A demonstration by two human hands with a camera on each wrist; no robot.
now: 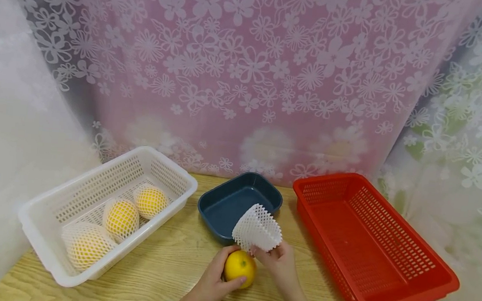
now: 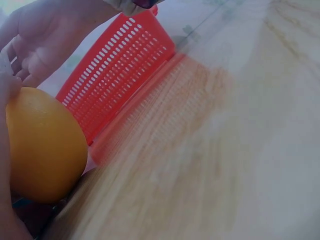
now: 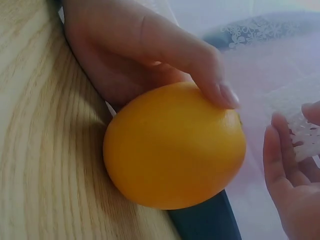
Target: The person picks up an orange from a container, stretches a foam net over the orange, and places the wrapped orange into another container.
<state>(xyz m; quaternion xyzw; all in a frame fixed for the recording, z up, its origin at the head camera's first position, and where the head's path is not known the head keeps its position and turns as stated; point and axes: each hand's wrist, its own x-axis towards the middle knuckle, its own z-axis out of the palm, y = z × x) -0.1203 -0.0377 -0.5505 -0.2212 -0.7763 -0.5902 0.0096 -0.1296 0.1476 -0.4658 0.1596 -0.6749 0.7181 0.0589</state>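
Observation:
My left hand (image 1: 214, 277) grips a bare orange (image 1: 241, 267), thumb across its near side and fingers round the far left. In the right wrist view the left thumb lies on top of the orange (image 3: 175, 150), close over the wood table. Just right of it, my right hand (image 1: 276, 265) pinches a white foam net sleeve (image 1: 257, 228) by its lower edge. The sleeve stands off the fruit, in front of the dark blue tray (image 1: 221, 205), and covers part of that tray's near right side. The right hand's fingers (image 3: 280, 145) show beside the net.
A white basket (image 1: 42, 248) at left holds three yellow fruits in foam nets, one of them a netted fruit (image 1: 121, 217) in the middle. The red basket (image 1: 370, 236) stands at right. Behind the wood table (image 1: 159, 267) hangs a pink flowered curtain (image 1: 251, 75).

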